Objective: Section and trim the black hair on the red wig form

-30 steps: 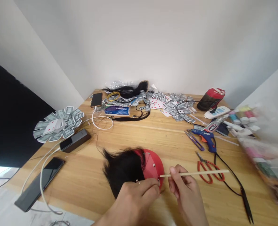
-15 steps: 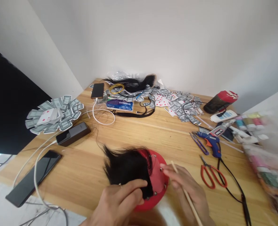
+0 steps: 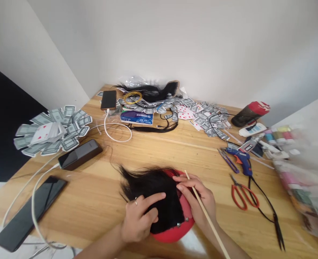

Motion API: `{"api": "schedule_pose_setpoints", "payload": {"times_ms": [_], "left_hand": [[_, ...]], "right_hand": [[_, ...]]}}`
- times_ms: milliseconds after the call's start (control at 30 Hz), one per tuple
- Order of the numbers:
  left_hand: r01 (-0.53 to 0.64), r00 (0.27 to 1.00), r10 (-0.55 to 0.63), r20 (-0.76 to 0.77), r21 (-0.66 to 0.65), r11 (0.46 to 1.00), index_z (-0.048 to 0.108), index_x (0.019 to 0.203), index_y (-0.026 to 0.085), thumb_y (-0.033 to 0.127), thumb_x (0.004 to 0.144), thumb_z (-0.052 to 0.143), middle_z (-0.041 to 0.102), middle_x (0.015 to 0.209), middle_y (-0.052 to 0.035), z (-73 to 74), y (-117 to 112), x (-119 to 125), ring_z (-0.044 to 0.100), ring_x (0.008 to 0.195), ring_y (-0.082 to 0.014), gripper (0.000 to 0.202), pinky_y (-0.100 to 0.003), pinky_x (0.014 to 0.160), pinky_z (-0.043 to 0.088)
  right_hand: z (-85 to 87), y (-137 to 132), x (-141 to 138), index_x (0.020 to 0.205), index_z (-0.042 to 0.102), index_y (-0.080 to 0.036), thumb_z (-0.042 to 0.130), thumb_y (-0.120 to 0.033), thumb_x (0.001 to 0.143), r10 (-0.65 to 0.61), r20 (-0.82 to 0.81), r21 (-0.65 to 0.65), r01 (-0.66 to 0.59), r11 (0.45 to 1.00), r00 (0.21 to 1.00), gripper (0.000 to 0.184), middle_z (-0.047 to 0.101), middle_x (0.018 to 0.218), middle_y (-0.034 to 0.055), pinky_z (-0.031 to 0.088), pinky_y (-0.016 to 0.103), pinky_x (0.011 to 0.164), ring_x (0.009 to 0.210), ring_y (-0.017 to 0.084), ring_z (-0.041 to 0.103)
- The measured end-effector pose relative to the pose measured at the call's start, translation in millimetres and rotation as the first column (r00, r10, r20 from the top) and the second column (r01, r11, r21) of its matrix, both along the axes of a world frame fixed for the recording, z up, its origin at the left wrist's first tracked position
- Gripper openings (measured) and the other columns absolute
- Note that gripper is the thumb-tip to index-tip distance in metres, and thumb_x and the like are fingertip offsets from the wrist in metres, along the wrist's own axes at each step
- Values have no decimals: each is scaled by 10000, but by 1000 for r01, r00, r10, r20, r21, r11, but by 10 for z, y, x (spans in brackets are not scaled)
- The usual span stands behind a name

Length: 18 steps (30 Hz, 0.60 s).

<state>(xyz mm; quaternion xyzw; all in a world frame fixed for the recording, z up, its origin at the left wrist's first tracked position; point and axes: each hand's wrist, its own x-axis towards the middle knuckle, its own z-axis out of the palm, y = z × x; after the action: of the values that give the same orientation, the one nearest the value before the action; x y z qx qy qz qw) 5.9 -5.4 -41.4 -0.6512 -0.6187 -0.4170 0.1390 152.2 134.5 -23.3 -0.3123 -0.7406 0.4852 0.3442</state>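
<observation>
A red dome-shaped form [image 3: 184, 225] lies on the wooden table [image 3: 175, 154] near its front edge, with a patch of black hair [image 3: 155, 190] spread over it. My left hand [image 3: 139, 217] rests on the hair, index finger stretched out and pressing it down, the other fingers curled. My right hand [image 3: 198, 201] lies against the right side of the form, fingers touching the hair's edge, and holds a thin wooden stick [image 3: 204, 214] that slants down to the right.
Red scissors [image 3: 241, 194], a blue glue gun [image 3: 241, 160] with its black cord and small snips [image 3: 229, 162] lie to the right. Playing cards [image 3: 202, 120], a second bundle of hair [image 3: 153, 91], phones [image 3: 26, 212], a power bank [image 3: 79, 154], a card rosette [image 3: 49, 129] and bottles [image 3: 279, 140] ring the table.
My left hand moved from the form's front edge up onto the hair. My right hand turned the stick from level to slanting and closed in on the form. The form shifted slightly toward me.
</observation>
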Motion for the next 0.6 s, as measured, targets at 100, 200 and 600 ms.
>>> {"api": "schedule_pose_setpoints", "payload": {"times_ms": [100,200,600], "left_hand": [[79,996,-79,-30,7,997,468,704,219,99,960,371,798,905,-69,22,26,-182,455,459,-123,299,-265,455,363],[135,989,-135,-52,-2,991,482,659,213,89,933,394,796,935,-58,32,11,-275,435,460,-119,314,-267,442,345],[156,987,-158,-22,-74,985,565,864,177,113,996,372,736,1165,-151,-86,289,-717,727,839,-129,242,-220,669,558]], "right_hand": [[12,-131,-26,765,681,-254,676,-256,887,-97,-8,-39,97,995,995,122,796,975,62,498,483,975,1035,271,676],[-5,-236,-47,779,660,-247,665,-279,896,-180,-31,-71,178,982,983,122,795,978,72,482,492,994,1069,273,668],[-97,-18,-268,774,602,-225,656,-421,893,-245,-37,-120,239,964,969,235,765,1131,124,464,489,1020,1116,284,676]]}}
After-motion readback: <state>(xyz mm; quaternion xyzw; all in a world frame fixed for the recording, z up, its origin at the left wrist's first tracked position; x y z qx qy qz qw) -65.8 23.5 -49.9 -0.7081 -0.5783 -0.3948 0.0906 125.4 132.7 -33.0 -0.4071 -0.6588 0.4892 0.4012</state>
